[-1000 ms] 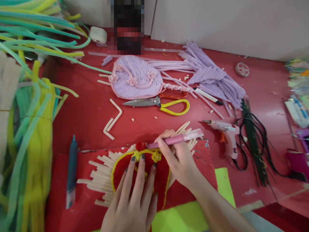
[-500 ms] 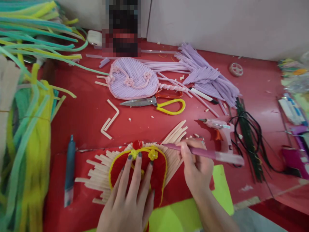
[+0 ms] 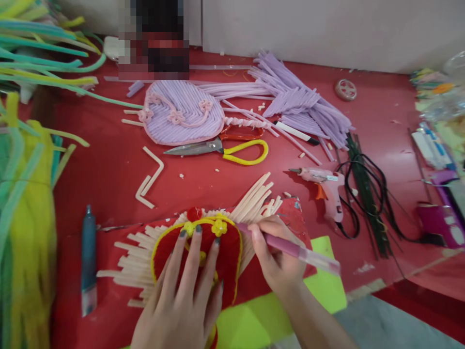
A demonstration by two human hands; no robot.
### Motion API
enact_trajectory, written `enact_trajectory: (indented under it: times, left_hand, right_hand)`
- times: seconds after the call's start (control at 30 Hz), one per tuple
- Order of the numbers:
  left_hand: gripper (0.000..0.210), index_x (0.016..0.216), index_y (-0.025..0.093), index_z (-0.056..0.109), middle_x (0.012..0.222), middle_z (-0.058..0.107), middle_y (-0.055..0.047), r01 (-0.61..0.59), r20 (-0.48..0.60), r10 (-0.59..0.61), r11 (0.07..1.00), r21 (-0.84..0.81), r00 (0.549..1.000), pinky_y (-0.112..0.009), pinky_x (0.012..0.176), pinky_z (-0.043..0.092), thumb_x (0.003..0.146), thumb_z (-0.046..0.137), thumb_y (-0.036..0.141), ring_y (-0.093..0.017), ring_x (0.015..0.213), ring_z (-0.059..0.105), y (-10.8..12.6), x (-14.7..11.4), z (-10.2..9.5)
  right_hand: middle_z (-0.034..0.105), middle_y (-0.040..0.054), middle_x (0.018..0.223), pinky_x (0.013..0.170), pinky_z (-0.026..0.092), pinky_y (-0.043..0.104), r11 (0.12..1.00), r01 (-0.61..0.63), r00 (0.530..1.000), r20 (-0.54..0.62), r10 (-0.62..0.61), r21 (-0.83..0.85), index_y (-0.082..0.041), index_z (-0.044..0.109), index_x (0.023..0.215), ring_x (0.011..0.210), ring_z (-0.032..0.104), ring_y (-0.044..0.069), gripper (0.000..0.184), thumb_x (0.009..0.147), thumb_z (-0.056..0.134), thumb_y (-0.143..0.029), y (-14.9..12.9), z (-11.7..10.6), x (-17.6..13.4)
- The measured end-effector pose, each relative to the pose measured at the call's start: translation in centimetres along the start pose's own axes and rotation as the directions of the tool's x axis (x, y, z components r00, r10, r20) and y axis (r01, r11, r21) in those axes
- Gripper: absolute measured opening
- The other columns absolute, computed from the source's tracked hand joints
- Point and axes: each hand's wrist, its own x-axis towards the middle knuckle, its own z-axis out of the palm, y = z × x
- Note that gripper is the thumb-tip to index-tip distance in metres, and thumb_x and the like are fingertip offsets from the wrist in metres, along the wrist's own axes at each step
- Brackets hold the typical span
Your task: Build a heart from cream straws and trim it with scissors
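Observation:
My left hand (image 3: pixel 185 281) lies flat, fingers spread, on a red rounded panel (image 3: pixel 228 276) edged in yellow with small yellow flowers (image 3: pixel 219 227). The panel rests over a layer of cream pipe cleaners (image 3: pixel 136 261) whose ends stick out on both sides. In my right hand (image 3: pixel 279 252) is a purple pen (image 3: pixel 290 246) with a pale end, gripped between thumb and fingers. Its tip is at the panel's upper right edge, over the cream strips; whether it touches them I cannot tell. A red ball (image 3: pixel 194 213) sits at the panel's top edge.
Scissors (image 3: pixel 218 147) lie beyond my hands, below a lilac fan-shaped piece (image 3: pixel 185 104). A pink glue gun (image 3: pixel 325 186) with a black cord is at right. A teal pen (image 3: pixel 89 261) and yellow-green pipe cleaners (image 3: pixel 32 218) lie left. Lime paper (image 3: pixel 254 320) is near me.
The pen has come down and left to the panel's upper right edge, its back end tilting lower. My left hand stays on the panel. The whole view has shifted slightly.

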Motion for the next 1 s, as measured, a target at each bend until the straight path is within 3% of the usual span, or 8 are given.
enact_trajectory:
  times: [0.2, 0.37, 0.6, 0.7, 0.8, 0.9, 1.0]
  left_hand:
    - [0.058, 0.148, 0.022, 0.037, 0.148, 0.045, -0.013, -0.031, 0.046, 0.032, 0.999, -0.033, 0.998, -0.044, 0.093, 0.053, 0.091, 0.047, 0.032, -0.035, 0.133, 0.046, -0.3, -0.5, 0.2]
    - [0.057, 0.149, 0.032, 0.034, 0.148, 0.045, -0.01, -0.017, 0.091, 0.025, 0.996, -0.089, 0.996, -0.047, 0.091, 0.055, 0.093, 0.045, 0.029, -0.036, 0.135, 0.043, -0.2, -0.2, -0.2]
    - [0.05, 0.143, 0.029, 0.045, 0.146, 0.044, -0.019, 0.017, 0.006, -0.017, 0.999, -0.03, 1.0, -0.047, 0.084, 0.056, 0.093, 0.048, 0.031, -0.038, 0.129, 0.049, 0.6, 0.7, -0.9]
    - [0.045, 0.137, 0.028, 0.053, 0.143, 0.047, -0.019, 0.035, -0.003, -0.035, 0.999, -0.017, 0.999, -0.047, 0.083, 0.056, 0.093, 0.049, 0.029, -0.038, 0.126, 0.052, 0.7, 1.0, -1.0]
    - [0.04, 0.131, 0.025, 0.06, 0.142, 0.048, -0.021, 0.025, -0.016, -0.026, 0.999, -0.033, 1.0, -0.049, 0.084, 0.056, 0.093, 0.045, 0.027, -0.039, 0.125, 0.053, 0.8, 1.1, -1.1]
    - [0.04, 0.13, 0.024, 0.06, 0.141, 0.049, -0.021, 0.019, -0.025, -0.02, 0.999, -0.043, 0.999, -0.05, 0.084, 0.055, 0.093, 0.045, 0.027, -0.04, 0.125, 0.052, 0.8, 1.1, -1.2]
    - [0.042, 0.134, 0.025, 0.057, 0.142, 0.048, -0.021, 0.026, -0.006, -0.026, 0.999, -0.043, 1.0, -0.051, 0.084, 0.055, 0.093, 0.046, 0.026, -0.04, 0.125, 0.052, 0.8, 1.1, -1.2]
  right_hand:
    - [0.063, 0.0017, 0.075, 0.06, 0.052, 0.025, 0.995, 0.099, 0.993, -0.058, -0.1, -0.025, -0.02, 0.061, 0.088, 0.068, 0.062, 0.012, 0.018, 0.081, 0.061, -0.003, -0.7, 0.3, 0.1]
    - [0.06, 0.0, 0.069, 0.056, 0.051, 0.024, 0.98, 0.18, 0.977, -0.103, -0.189, -0.087, -0.02, 0.059, 0.082, 0.061, 0.057, 0.011, 0.022, 0.078, 0.062, 0.001, -0.6, 0.3, -0.7]
    - [0.061, 0.0018, 0.073, 0.057, 0.051, 0.025, 0.96, 0.238, 0.96, -0.115, -0.256, -0.148, -0.02, 0.059, 0.088, 0.064, 0.057, 0.012, 0.024, 0.078, 0.062, 0.002, -0.6, 0.2, -2.2]
    - [0.057, -0.0002, 0.067, 0.054, 0.048, 0.024, 0.961, 0.23, 0.96, -0.128, -0.25, -0.155, -0.021, 0.056, 0.083, 0.058, 0.053, 0.011, 0.024, 0.078, 0.061, 0.003, -0.6, 0.1, -2.4]
    - [0.061, 0.0006, 0.071, 0.057, 0.051, 0.024, 0.971, 0.192, 0.968, -0.135, -0.212, -0.144, -0.021, 0.058, 0.085, 0.061, 0.057, 0.011, 0.021, 0.079, 0.062, -0.001, -0.7, 0.1, -2.2]
    - [0.065, 0.0015, 0.077, 0.061, 0.052, 0.024, 0.978, 0.174, 0.977, -0.104, -0.186, -0.116, -0.021, 0.059, 0.087, 0.066, 0.062, 0.012, 0.017, 0.082, 0.062, -0.004, -0.5, 0.0, -1.8]
    - [0.061, -0.0006, 0.07, 0.056, 0.049, 0.022, 0.981, 0.159, 0.981, -0.098, -0.171, -0.113, -0.02, 0.057, 0.08, 0.059, 0.058, 0.01, 0.016, 0.082, 0.061, -0.004, -0.3, -0.2, -1.6]
